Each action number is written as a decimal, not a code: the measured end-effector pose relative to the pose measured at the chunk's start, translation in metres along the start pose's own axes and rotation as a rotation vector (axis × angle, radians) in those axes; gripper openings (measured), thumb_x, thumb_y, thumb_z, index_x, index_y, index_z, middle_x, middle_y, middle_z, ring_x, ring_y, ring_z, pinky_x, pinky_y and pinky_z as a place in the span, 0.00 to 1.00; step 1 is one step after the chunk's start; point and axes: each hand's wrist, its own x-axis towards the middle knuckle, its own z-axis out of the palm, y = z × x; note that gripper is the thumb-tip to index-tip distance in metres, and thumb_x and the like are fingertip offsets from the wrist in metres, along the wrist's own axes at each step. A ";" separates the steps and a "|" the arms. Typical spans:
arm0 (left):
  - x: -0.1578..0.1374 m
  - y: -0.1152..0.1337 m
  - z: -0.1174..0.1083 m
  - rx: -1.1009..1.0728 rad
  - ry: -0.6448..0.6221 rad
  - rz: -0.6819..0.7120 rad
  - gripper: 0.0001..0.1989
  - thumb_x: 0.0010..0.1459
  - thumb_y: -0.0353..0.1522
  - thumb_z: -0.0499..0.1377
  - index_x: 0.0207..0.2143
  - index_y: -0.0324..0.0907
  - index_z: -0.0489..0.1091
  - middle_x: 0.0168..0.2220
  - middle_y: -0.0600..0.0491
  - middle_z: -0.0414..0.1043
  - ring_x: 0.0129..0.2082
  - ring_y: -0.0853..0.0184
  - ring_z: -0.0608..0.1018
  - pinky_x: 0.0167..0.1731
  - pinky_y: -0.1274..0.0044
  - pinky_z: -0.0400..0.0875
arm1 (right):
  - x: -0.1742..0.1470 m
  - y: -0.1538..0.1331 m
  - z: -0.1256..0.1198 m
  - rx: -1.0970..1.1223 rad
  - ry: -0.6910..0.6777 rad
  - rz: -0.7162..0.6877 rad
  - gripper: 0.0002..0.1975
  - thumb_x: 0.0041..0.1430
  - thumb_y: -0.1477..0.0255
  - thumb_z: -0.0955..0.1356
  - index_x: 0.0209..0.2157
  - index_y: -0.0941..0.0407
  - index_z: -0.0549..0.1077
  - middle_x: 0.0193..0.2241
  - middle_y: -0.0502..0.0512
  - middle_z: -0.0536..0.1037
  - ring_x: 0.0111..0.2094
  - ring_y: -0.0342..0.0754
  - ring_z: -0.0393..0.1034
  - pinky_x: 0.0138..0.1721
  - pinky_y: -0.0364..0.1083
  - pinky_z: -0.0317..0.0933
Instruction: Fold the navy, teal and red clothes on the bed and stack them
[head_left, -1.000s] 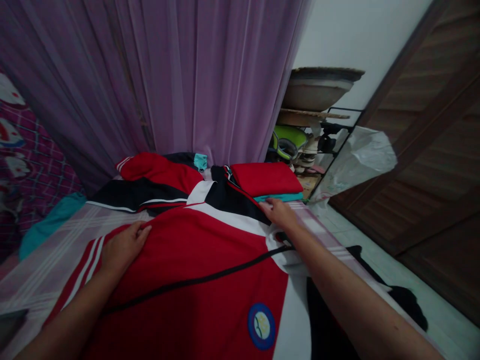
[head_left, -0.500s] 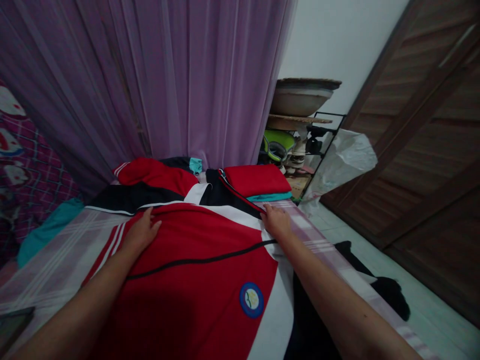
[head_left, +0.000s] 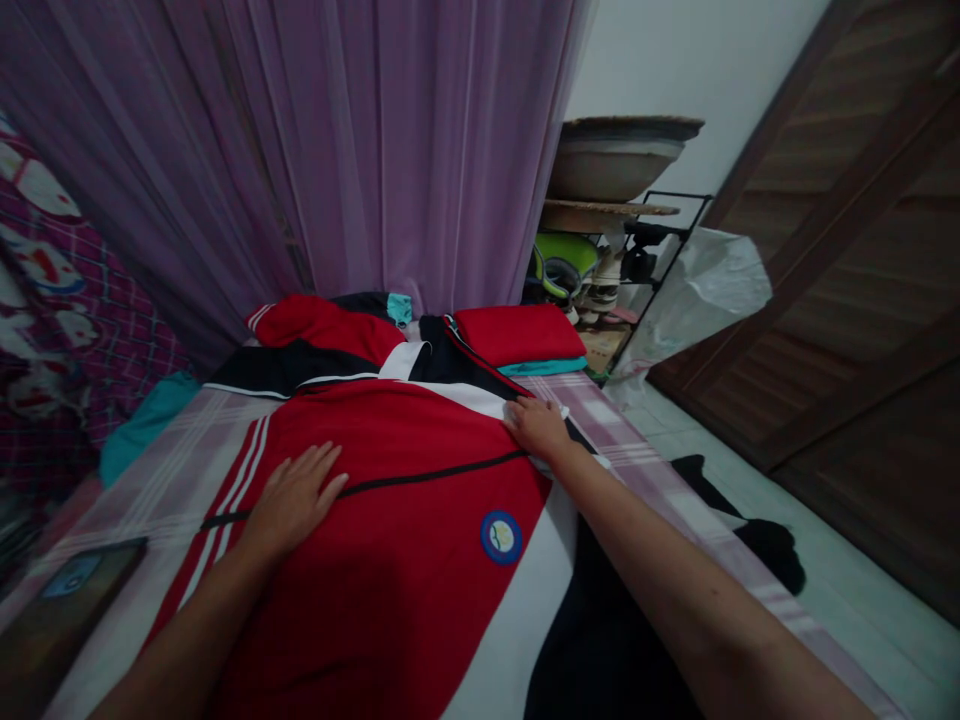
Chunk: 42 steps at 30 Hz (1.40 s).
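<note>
A red, white and dark sports jacket (head_left: 420, 430) lies spread out in front of me, with a round blue badge (head_left: 501, 538) and a thin black stripe across it. My left hand (head_left: 296, 495) rests flat on the red cloth, fingers stretched out, across the black stripe. At the jacket's right edge, my right hand (head_left: 538, 428) has its fingers curled on the white and red cloth. Some of its fingertips are hidden by the hand. The jacket's lower end runs out of view beneath my forearms.
Behind the jacket sits a folded red garment (head_left: 521, 335) on a teal one (head_left: 544, 367). A phone (head_left: 71, 610) lies on the checked bedsheet (head_left: 172, 450) at left. Purple curtains (head_left: 420, 150) hang behind. A shoe rack (head_left: 660, 270) and wooden doors (head_left: 840, 300) stand right.
My left hand has moved from the jacket's upper fold down onto its red front and flattened. My right hand has shifted slightly left. The view has tilted, bringing more of the phone into sight.
</note>
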 end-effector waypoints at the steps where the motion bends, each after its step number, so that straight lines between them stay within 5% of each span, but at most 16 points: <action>1: 0.002 0.002 -0.001 0.015 -0.008 -0.006 0.30 0.63 0.43 0.45 0.64 0.41 0.60 0.67 0.45 0.58 0.67 0.55 0.60 0.64 0.57 0.54 | -0.008 -0.004 -0.002 0.010 0.039 -0.032 0.23 0.68 0.63 0.60 0.60 0.55 0.67 0.62 0.65 0.67 0.61 0.58 0.61 0.60 0.62 0.51; 6: -0.003 0.015 -0.013 0.048 0.025 -0.010 0.30 0.63 0.41 0.47 0.64 0.40 0.60 0.67 0.43 0.57 0.67 0.53 0.58 0.65 0.55 0.49 | -0.071 -0.010 0.010 0.064 0.095 -0.297 0.25 0.69 0.61 0.58 0.63 0.54 0.64 0.64 0.63 0.64 0.65 0.56 0.56 0.62 0.61 0.48; 11: -0.053 0.018 -0.025 -0.010 0.129 -0.009 0.27 0.64 0.39 0.46 0.62 0.42 0.63 0.65 0.46 0.62 0.66 0.56 0.61 0.65 0.59 0.49 | -0.097 0.004 0.021 -0.011 0.059 -0.255 0.26 0.69 0.62 0.57 0.63 0.59 0.64 0.65 0.67 0.62 0.65 0.59 0.54 0.63 0.60 0.49; 15: -0.098 0.005 -0.022 -0.068 0.077 -0.063 0.27 0.63 0.41 0.45 0.61 0.44 0.65 0.63 0.47 0.66 0.65 0.57 0.64 0.65 0.60 0.50 | -0.103 -0.025 0.003 0.012 0.038 -0.212 0.28 0.69 0.61 0.57 0.66 0.57 0.60 0.65 0.67 0.60 0.65 0.60 0.54 0.62 0.61 0.50; 20: -0.115 -0.008 -0.020 -0.235 0.133 -0.142 0.31 0.63 0.43 0.40 0.60 0.35 0.65 0.64 0.43 0.62 0.65 0.60 0.63 0.65 0.67 0.55 | -0.145 -0.058 0.001 0.108 -0.012 -0.509 0.29 0.68 0.58 0.58 0.68 0.50 0.55 0.68 0.62 0.54 0.68 0.58 0.47 0.64 0.64 0.45; 24: -0.125 -0.015 -0.028 -0.269 0.229 -0.324 0.32 0.63 0.42 0.38 0.57 0.32 0.67 0.59 0.40 0.69 0.61 0.60 0.69 0.63 0.69 0.58 | -0.170 -0.028 0.025 0.062 -0.033 -0.449 0.27 0.68 0.60 0.57 0.66 0.51 0.60 0.67 0.65 0.57 0.67 0.60 0.52 0.62 0.67 0.47; 28: -0.152 -0.015 -0.037 -0.279 0.193 -0.407 0.29 0.63 0.43 0.41 0.55 0.36 0.70 0.55 0.42 0.74 0.55 0.58 0.74 0.58 0.69 0.64 | -0.177 0.004 0.033 0.063 0.014 -0.359 0.26 0.68 0.60 0.58 0.64 0.52 0.64 0.65 0.64 0.61 0.66 0.59 0.54 0.62 0.65 0.50; 35: -0.190 -0.010 -0.052 -0.211 0.156 -0.591 0.27 0.62 0.43 0.46 0.55 0.38 0.71 0.52 0.44 0.76 0.51 0.57 0.77 0.52 0.70 0.68 | -0.203 -0.031 -0.017 0.452 -0.163 -0.503 0.21 0.66 0.60 0.60 0.51 0.53 0.76 0.50 0.60 0.79 0.51 0.53 0.72 0.53 0.52 0.65; 42: -0.212 -0.025 -0.059 -0.244 0.046 -0.604 0.29 0.56 0.48 0.54 0.53 0.39 0.72 0.45 0.45 0.79 0.45 0.56 0.79 0.45 0.70 0.71 | -0.234 -0.087 -0.043 0.237 -0.307 -0.592 0.10 0.58 0.69 0.67 0.39 0.54 0.77 0.40 0.59 0.79 0.44 0.52 0.72 0.46 0.47 0.62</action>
